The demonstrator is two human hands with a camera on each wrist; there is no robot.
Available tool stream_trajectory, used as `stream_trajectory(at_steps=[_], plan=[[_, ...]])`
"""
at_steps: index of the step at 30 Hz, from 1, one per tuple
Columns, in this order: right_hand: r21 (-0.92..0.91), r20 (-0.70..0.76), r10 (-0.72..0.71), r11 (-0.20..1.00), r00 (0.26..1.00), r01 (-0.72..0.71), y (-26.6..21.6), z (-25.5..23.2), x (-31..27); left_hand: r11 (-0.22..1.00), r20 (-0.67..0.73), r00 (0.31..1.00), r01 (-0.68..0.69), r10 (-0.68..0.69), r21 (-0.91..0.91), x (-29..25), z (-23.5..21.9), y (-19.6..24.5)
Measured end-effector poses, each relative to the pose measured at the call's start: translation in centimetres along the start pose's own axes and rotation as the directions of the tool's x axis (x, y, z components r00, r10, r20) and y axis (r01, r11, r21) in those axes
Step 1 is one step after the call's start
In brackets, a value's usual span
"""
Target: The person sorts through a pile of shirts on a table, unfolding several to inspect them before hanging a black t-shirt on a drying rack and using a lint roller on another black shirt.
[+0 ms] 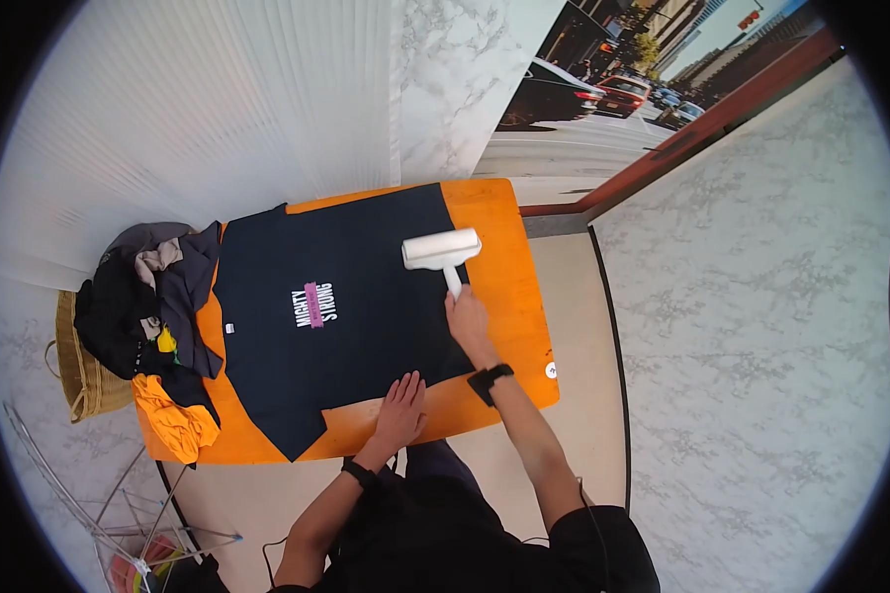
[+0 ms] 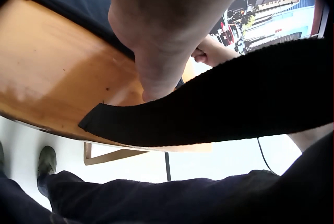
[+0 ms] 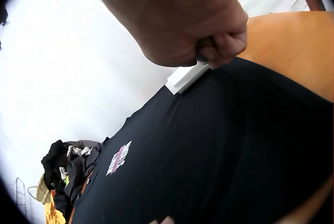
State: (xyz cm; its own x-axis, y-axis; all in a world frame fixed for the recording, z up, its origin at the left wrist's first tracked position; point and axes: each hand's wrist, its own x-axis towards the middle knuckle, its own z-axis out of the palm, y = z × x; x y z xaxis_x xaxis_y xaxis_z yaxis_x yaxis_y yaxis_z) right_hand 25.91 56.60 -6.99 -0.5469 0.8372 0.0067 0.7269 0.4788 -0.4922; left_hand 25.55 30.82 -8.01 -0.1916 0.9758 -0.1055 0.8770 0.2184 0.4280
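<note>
A dark navy T-shirt (image 1: 366,257) with a "MIGHTY STRONG" print lies spread flat on the orange table (image 1: 524,326), its collar toward the left. My right hand (image 1: 470,324) grips the handle of a white lint roller (image 1: 442,247), whose roller head lies over the shirt's hem end at the right. In the right wrist view the fingers curl round the handle, and part of the lint roller (image 3: 182,80) shows past the fist. My left hand (image 1: 400,410) rests with straight fingers on the shirt's near edge, beside the sleeve.
A heap of clothes (image 1: 168,287), black, grey and orange, sits at the table's left end by a woven basket (image 1: 84,366). A metal rack (image 1: 119,504) stands at lower left. Pleated white curtain (image 1: 218,119) and a wall with a street picture (image 1: 623,99) border the far side.
</note>
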Motion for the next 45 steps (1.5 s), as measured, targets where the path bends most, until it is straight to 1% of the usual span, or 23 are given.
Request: stream_trajectory(at_steps=[2, 4, 7, 8, 12, 15, 18, 20, 24, 25, 27, 30, 33, 34, 35, 36, 37, 38, 40, 42, 43, 45], plan=[[0.006, -0.002, -0.031, 1.0, 1.0, 0.031, -0.5, 1.0, 4.1, 1.0, -0.012, 1.0, 0.014, -0.014, -0.002, 0.1, -0.1, 0.2], [0.014, -0.007, -0.064, 0.998, 0.998, 0.064, -1.2, 1.7, 7.9, 0.999, 0.035, 0.999, 0.038, -0.038, -0.004, 0.2, -0.7, 0.4], [0.016, -0.015, -0.105, 0.994, 0.994, 0.105, -2.6, 2.4, 12.5, 0.998, 0.048, 0.997, 0.062, -0.06, -0.03, 0.3, -1.1, 0.6], [0.013, -0.013, -0.097, 0.995, 0.995, 0.097, -2.9, 2.7, 13.7, 0.997, 0.044, 0.997, 0.07, -0.069, -0.027, 0.3, -1.2, 0.6], [0.029, -0.013, -0.089, 0.996, 0.996, 0.09, -3.9, 2.8, 15.8, 0.996, 0.044, 0.996, 0.079, -0.077, -0.043, 0.4, -1.1, 0.7], [0.048, -0.03, -0.098, 0.994, 0.995, 0.099, -3.8, 2.1, 15.1, 0.994, 0.053, 0.995, 0.088, -0.085, -0.061, 0.4, -1.2, 0.8], [0.075, -0.01, -0.108, 0.991, 0.994, 0.108, -3.2, 0.1, 11.1, 0.995, 0.049, 0.995, 0.087, -0.085, -0.051, 0.3, -1.0, 0.8], [0.04, -0.017, -0.162, 0.986, 0.987, 0.163, -1.4, -0.4, 7.1, 0.996, 0.045, 0.996, 0.077, -0.075, -0.049, 0.4, -0.8, 0.9], [0.034, 0.105, -0.159, 0.987, 0.982, 0.156, 2.3, -2.3, -1.9, 0.998, 0.04, 0.998, 0.053, -0.052, -0.025, 0.2, -0.5, 0.5], [0.027, 0.102, -0.147, 0.989, 0.984, 0.145, 2.9, -3.1, -4.0, 0.999, 0.037, 0.998, 0.045, -0.045, -0.014, 0.2, -0.5, 0.4], [-0.008, 0.16, -0.079, 0.997, 0.984, 0.081, 3.9, -4.8, -7.9, 1.0, 0.044, 0.999, 0.027, -0.026, -0.007, 0.2, -0.4, 0.3], [-0.01, 0.18, -0.038, 0.999, 0.983, 0.04, 5.8, -6.8, -13.2, 1.0, 0.061, 0.998, 0.023, -0.022, -0.017, 0.1, -0.1, 0.0], [-0.044, 0.2, 0.019, 0.999, 0.98, -0.01, 8.2, -7.6, -18.1, 1.0, 0.053, 0.999, 0.007, -0.007, -0.004, 0.2, -0.1, 0.0], [-0.049, 0.192, 0.025, 0.999, 0.981, -0.016, 8.7, -8.1, -19.5, 1.0, 0.06, 0.998, 0.023, -0.022, -0.016, 0.2, -0.1, -0.1], [-0.082, 0.21, 0.061, 0.996, 0.976, -0.044, 9.2, -8.5, -20.9, 0.999, 0.07, 0.997, 0.042, -0.04, -0.03, 0.2, -0.1, -0.1], [-0.113, 0.226, 0.097, 0.991, 0.969, -0.072, 9.5, -9.0, -22.0, 0.999, 0.07, 0.997, 0.035, -0.033, -0.033, 0.2, -0.3, -0.1], [-0.116, 0.222, 0.102, 0.99, 0.97, -0.078, 9.7, -9.3, -23.0, 0.998, 0.039, 0.999, 0.037, -0.035, -0.046, 0.1, -0.5, -0.1], [-0.099, 0.2, 0.119, 0.99, 0.972, -0.101, 9.9, -9.7, -23.9, 0.997, 0.007, 0.999, 0.039, -0.039, -0.06, -0.1, -0.7, -0.1], [-0.083, 0.176, 0.133, 0.989, 0.975, -0.12, 9.5, -10.3, -24.4, 0.996, -0.003, 0.998, 0.058, -0.059, -0.061, -0.3, -1.0, -0.2], [-0.019, 0.161, 0.156, 0.988, 0.974, -0.155, 8.8, -10.4, -24.1, 0.994, -0.009, 0.996, 0.085, -0.086, -0.064, -0.6, -1.2, -0.4], [-0.021, 0.164, 0.156, 0.988, 0.974, -0.155, 8.1, -10.1, -23.5, 0.994, -0.024, 0.995, 0.094, -0.095, -0.047, -0.6, -1.1, -0.6], [0.01, 0.122, 0.054, 0.998, 0.991, -0.056, 6.4, -8.9, -21.6, 0.994, -0.034, 0.994, 0.106, -0.107, -0.034, -0.9, -0.8, -0.8]])
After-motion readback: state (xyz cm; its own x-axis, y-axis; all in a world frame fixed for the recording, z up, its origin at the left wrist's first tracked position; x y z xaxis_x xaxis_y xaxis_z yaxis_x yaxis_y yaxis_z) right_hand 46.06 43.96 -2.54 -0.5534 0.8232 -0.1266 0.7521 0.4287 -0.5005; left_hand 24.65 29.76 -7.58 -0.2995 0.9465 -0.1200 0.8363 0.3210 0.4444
